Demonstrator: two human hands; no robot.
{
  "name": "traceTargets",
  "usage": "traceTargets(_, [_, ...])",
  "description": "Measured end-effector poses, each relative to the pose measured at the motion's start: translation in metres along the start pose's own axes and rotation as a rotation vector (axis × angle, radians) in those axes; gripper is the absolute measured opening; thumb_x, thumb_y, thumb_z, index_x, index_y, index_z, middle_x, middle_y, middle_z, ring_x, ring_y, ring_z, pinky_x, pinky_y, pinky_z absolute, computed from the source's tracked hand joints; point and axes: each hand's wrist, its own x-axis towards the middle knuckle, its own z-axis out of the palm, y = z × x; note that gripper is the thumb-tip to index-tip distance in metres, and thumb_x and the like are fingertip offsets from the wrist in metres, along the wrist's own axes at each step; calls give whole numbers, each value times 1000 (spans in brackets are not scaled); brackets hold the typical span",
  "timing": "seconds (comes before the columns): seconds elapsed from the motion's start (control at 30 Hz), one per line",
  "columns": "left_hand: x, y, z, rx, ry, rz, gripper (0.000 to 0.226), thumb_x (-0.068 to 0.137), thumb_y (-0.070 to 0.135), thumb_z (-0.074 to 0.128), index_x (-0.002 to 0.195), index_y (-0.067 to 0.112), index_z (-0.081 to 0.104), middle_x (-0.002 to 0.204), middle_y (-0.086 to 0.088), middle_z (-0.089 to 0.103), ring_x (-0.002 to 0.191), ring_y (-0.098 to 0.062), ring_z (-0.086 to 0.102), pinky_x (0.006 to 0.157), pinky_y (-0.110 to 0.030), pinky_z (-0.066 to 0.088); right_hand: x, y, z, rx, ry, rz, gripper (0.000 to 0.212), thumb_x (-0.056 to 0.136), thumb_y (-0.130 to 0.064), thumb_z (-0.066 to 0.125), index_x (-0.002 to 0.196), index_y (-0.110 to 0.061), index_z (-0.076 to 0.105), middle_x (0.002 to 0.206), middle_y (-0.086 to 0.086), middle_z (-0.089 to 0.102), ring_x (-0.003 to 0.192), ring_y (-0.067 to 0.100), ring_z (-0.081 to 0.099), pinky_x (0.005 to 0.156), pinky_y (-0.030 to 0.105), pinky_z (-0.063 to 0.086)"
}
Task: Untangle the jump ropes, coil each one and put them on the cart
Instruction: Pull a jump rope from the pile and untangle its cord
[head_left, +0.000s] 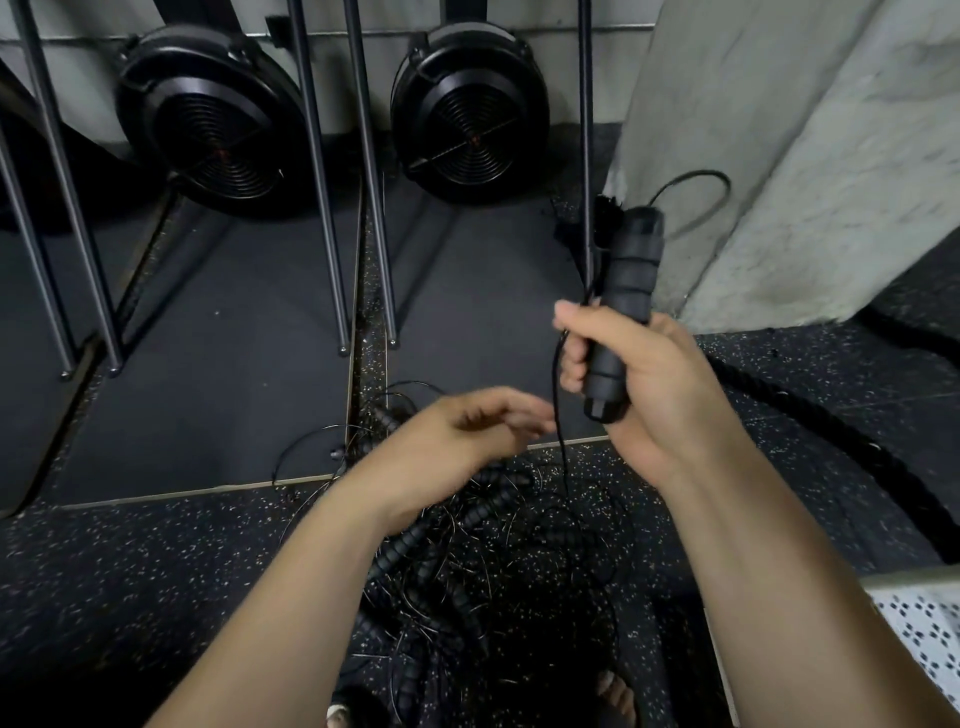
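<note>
Speckled floor (156, 571), tangled jump ropes (493, 571); right hand (649, 384) gripping handle (626, 280) upright, cord end up; left hand (457, 447) blurred, grasp unclear

- Handle (623, 291): matt black foam with ribbed rings; the end cap looks like smooth hard plastic.
- Cord (560, 415): thin, black, slick.
- Pile of ropes (493, 561): same matt foam grips, with cords that glint like coated wire.
- Floor (156, 561): black rubber, grainy, pale-flecked.
- Mats (208, 364): dark grey, smooth, matt.
- Poles (322, 208): polished metal, glossy.
- Fan housings (208, 114): black plastic, faint sheen.
- Pillar (779, 156): pale, rough, mottled plaster or concrete.
- Thick rope (810, 415): coarse black braid.
- Cloth (924, 634): white, perforated.
</note>
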Motion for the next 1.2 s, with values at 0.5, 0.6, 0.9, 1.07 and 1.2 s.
traceTargets(0.5, [1, 2, -2, 3, 194, 137, 17, 90, 27, 83, 91, 18, 69, 84, -1, 70, 79, -15, 59, 79, -36, 45, 7, 8, -15, -186, 57, 71, 19, 94, -3, 75, 112, -4, 73, 91, 4, 74, 73, 15, 65, 62, 29, 50])
traceTargets(0.6, [-1, 6, -11, -99, 291, 181, 15, 91, 26, 80, 91, 18, 67, 95, -21, 72, 85, -22, 67, 78, -40, 50, 1, 14, -15, -447, -37, 205, 23, 92, 0, 76, 113, -9, 76, 99, 8, 80, 80, 18, 71, 65, 29, 55])
traceTargets(0.9, [-5, 17, -29, -522, 488, 149, 13, 92, 19, 75, 88, 21, 63, 96, -5, 76, 81, -13, 70, 59, -18, 47, -3, 39, -3, -922, -187, 161, 17, 88, -32, 86, 101, -25, 77, 90, -6, 79, 73, 5, 65, 83, 37, 55])
traceTargets(1.07, [-4, 15, -34, -654, 531, 117, 16, 89, 21, 77, 81, 25, 64, 94, -1, 74, 80, -10, 69, 57, -15, 45, -2, 47, 4, -892, -202, 143, 18, 86, -35, 86, 92, -22, 75, 91, 1, 80, 89, 28, 75, 89, 55, 62])
traceTargets(1.2, [-2, 12, -34, -697, 598, 105, 13, 98, 23, 73, 88, 21, 66, 93, -4, 73, 85, -14, 73, 64, -19, 53, -2, 39, 2, -827, -152, 84, 10, 89, -22, 85, 93, -16, 77, 83, 3, 80, 76, 17, 77, 76, 39, 63])
